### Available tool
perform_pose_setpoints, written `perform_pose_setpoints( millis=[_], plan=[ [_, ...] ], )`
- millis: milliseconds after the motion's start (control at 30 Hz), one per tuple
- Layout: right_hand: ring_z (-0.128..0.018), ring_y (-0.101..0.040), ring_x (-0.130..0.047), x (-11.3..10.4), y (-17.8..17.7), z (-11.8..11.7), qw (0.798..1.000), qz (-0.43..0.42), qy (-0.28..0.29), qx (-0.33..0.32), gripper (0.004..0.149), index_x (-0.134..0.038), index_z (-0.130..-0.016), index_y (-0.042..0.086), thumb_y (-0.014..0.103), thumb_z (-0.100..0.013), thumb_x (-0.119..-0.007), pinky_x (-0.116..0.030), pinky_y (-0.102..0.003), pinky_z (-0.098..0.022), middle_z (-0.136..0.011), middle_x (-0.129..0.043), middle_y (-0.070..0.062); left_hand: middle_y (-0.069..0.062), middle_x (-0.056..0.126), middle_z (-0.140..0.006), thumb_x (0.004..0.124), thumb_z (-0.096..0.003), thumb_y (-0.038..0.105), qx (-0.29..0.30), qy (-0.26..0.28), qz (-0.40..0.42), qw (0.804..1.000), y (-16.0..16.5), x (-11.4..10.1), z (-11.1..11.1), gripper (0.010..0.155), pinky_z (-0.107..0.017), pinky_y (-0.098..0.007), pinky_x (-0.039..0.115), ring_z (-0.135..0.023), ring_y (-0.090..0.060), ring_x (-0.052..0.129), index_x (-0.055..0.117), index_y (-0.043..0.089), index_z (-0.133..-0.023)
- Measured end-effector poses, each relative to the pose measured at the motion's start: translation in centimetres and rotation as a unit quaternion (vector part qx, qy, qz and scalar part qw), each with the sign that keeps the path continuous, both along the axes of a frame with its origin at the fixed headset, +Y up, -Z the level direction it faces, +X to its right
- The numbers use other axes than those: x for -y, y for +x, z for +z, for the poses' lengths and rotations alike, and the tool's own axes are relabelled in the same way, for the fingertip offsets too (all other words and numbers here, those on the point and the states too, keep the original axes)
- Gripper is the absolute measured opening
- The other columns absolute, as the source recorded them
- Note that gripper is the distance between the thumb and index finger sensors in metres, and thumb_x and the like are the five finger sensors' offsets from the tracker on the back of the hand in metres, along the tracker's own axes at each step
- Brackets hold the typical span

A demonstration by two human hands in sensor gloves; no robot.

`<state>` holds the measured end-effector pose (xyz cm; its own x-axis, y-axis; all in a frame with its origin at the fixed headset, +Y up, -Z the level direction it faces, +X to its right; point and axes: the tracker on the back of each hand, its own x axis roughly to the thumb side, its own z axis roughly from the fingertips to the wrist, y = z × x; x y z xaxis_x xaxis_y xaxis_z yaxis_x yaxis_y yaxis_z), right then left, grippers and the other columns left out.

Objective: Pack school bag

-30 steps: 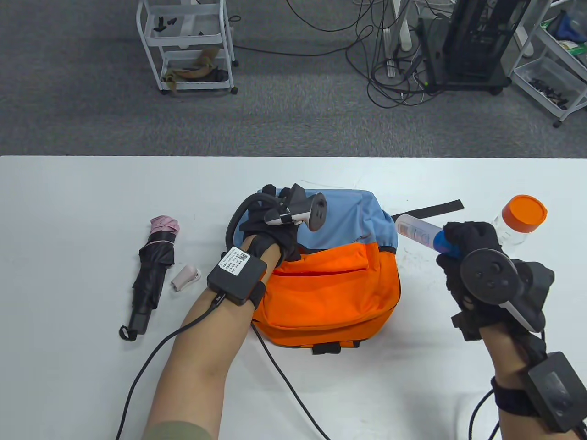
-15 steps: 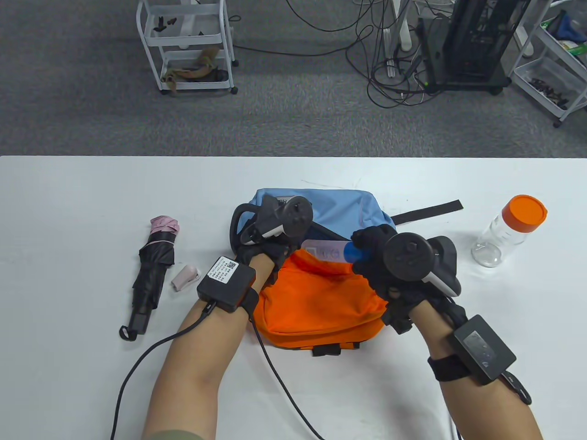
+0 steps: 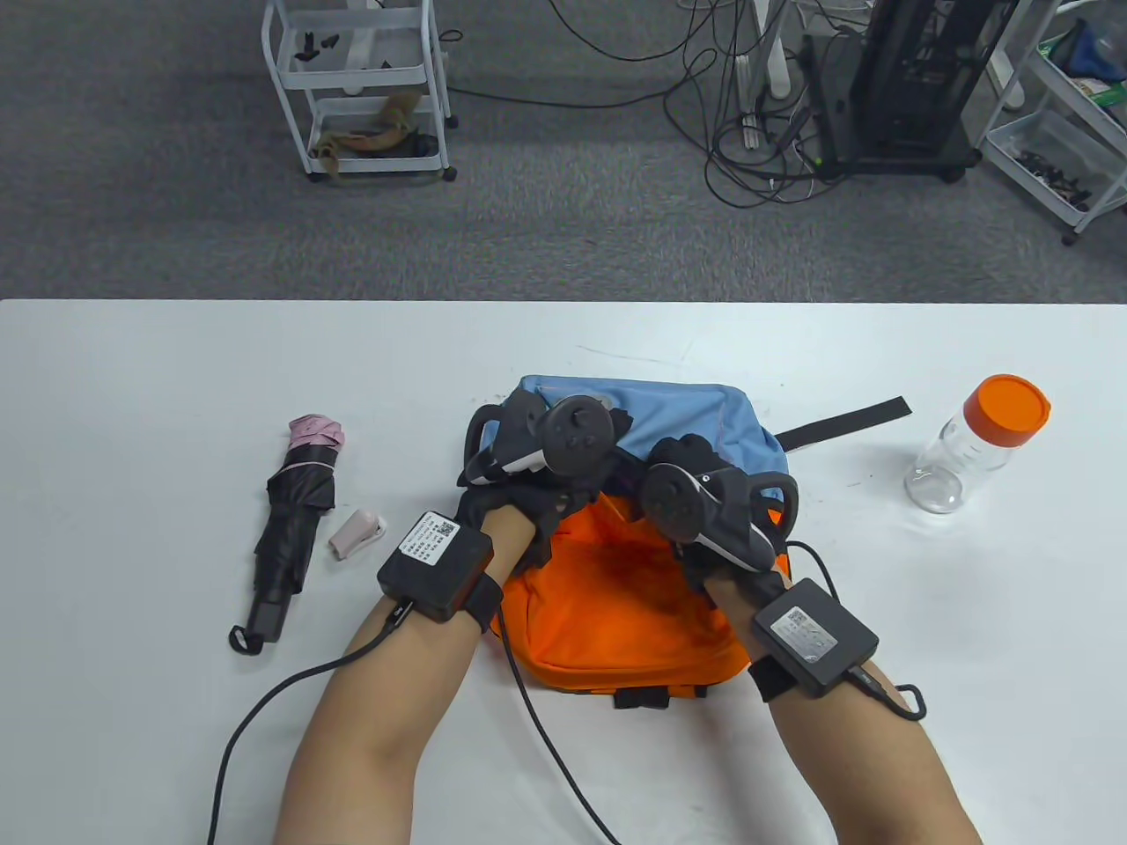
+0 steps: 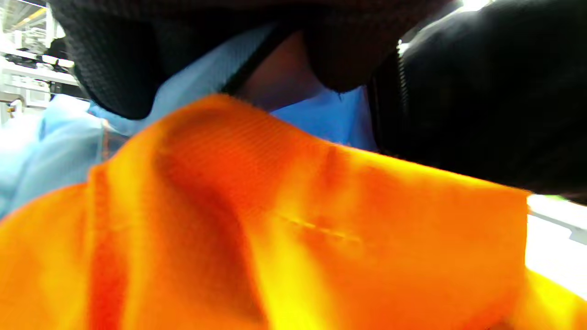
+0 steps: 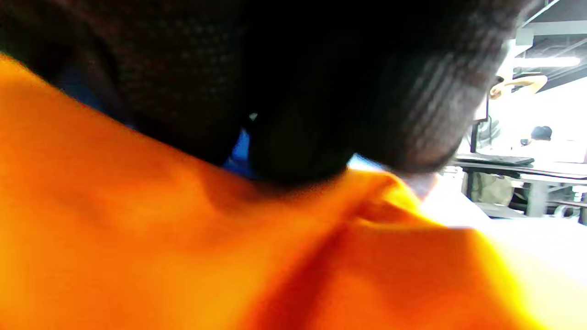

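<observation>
— Checking the bag (image 3: 634,607) now: half a second ago my right hand (image 3: 704,515) carried the blue-capped tube toward the opening; now no tube shows, and both hands sit at the mouth, mid-counter (image 3: 132,396).

— Grip state?

— My left hand (image 3: 515,502) holds the orange flap. The right's fingers are buried in the opening; I cannot tell whether they have let go of the tube.

— What's left?

— Umbrella (image 3: 290,519) and pink clip (image 3: 357,531) to the left, orange-lidded jar (image 3: 982,443) to the right.
</observation>
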<state>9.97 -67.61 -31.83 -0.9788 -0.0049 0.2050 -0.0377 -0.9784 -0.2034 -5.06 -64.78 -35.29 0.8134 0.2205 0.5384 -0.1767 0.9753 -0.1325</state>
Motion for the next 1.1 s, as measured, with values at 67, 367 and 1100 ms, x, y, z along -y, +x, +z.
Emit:
perform_pose_setpoints(
  millis=[67, 367, 1100],
  plan=[
    [-0.053, -0.036, -0.104, 0.3, 0.3, -0.6, 0.998, -0.015, -0.051, 0.021, 0.084, -0.069, -0.100, 0.001, 0.049, -0.036, -0.096, -0.099, -0.052, -0.040, -0.096, -0.081, -0.027, -0.023, 0.089, -0.104, 0.076, -0.0621, 0.035, -0.006, 0.007, -0.019, 1.000, -0.2, 0.4, 0.1, 0.051, -0.066, -0.069, 0.081, -0.098, -0.054, 0.084, 0.077, 0.012, -0.108],
    [-0.040, -0.029, -0.109, 1.3, 0.9, -2.8, 0.995, 0.067, -0.042, 0.068, 0.070, -0.077, -0.098, 0.000, 0.043, -0.044, -0.094, -0.101, -0.053, -0.036, -0.059, -0.103, -0.009, -0.022, 0.084, -0.108, 0.078, -0.0619, 0.034, -0.001, -0.001, -0.024, 1.000, -0.9, 1.4, 0.5, 0.053, -0.070, -0.070, 0.074, -0.102, -0.054, 0.076, 0.074, 0.013, -0.110],
    [-0.062, -0.062, -0.095, -0.5, 2.3, -5.5, 0.942, -0.087, -0.324, 0.000, 0.067, -0.063, -0.108, -0.003, 0.044, -0.060, -0.056, -0.081, -0.080, -0.048, -0.084, -0.089, -0.037, -0.025, 0.088, -0.110, 0.083, -0.0606, 0.039, -0.274, -0.133, -0.119, 0.945, -21.6, -2.4, 4.8, 0.061, -0.059, -0.060, 0.086, -0.075, -0.040, 0.108, 0.071, 0.014, -0.115]
  ],
)
